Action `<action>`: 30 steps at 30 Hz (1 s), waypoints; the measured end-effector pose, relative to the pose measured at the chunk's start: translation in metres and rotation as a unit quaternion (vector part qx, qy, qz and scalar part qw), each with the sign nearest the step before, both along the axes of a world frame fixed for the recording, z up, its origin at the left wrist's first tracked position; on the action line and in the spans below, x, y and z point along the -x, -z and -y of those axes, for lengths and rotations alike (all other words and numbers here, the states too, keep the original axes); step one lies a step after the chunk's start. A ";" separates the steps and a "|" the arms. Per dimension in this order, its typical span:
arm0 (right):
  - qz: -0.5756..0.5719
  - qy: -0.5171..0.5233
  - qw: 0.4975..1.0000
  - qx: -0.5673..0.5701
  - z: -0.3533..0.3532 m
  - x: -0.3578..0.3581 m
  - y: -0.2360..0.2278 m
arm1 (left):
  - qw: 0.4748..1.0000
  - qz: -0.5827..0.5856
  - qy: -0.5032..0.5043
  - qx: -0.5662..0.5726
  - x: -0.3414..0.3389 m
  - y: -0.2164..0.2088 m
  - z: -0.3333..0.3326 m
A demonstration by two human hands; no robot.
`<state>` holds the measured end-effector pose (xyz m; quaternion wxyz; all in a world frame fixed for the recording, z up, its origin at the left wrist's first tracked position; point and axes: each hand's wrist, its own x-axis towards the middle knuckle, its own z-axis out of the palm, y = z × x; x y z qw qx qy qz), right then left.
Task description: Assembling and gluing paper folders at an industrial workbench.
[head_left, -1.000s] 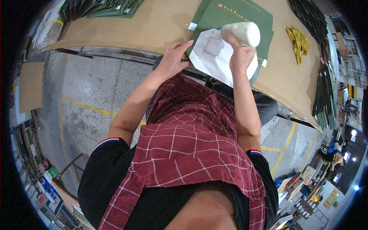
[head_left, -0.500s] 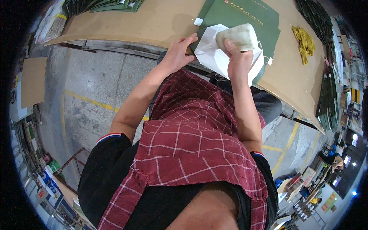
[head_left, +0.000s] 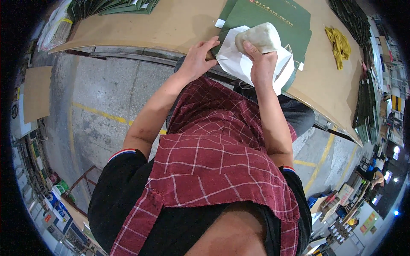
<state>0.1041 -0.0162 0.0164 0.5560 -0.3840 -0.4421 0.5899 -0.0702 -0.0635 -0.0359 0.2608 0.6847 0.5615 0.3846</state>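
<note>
A green paper bag [head_left: 273,19] lies flat at the table's near edge. Its near end is folded out, showing white paper flaps [head_left: 232,53]. My right hand [head_left: 263,68] is closed round a whitish block with rounded corners [head_left: 262,37], thumb on its near side. The block is over the white flaps and hides part of them; whether it presses on them I cannot tell. My left hand [head_left: 197,60] is at the left edge of the flaps, fingers stretched and apart, the fingertips touching or close to the bag.
The brown table [head_left: 175,25] curves across the top. A crumpled mustard-yellow cloth [head_left: 338,47] lies at the right. Stacks of folded green bags [head_left: 367,94] line the right edge, with more green bags [head_left: 124,7] at the far left beside a banded white bundle [head_left: 60,32].
My right hand has moved slightly left with the block, and the block has tilted a little. The left hand has hardly moved.
</note>
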 end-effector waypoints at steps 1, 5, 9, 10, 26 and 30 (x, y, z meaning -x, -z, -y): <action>-0.008 -0.010 1.000 0.004 0.000 -0.001 0.000 | 1.000 -0.006 0.002 -0.004 0.000 0.000 0.000; 0.005 -0.006 1.000 -0.008 0.002 -0.004 -0.002 | 1.000 -0.026 0.003 -0.006 0.000 -0.003 0.001; -0.002 -0.006 1.000 -0.005 0.006 -0.007 -0.005 | 0.999 -0.036 0.001 -0.004 0.000 -0.004 0.001; -0.005 -0.006 1.000 -0.005 0.007 -0.009 -0.006 | 0.999 -0.036 -0.001 0.011 0.000 -0.005 0.001; 0.036 -0.023 0.999 -0.012 0.024 -0.024 -0.015 | 0.996 -0.086 -0.009 -0.006 -0.001 -0.003 0.000; 0.013 0.011 1.000 -0.016 0.028 -0.025 -0.015 | 0.997 -0.063 -0.009 0.042 -0.002 -0.004 0.000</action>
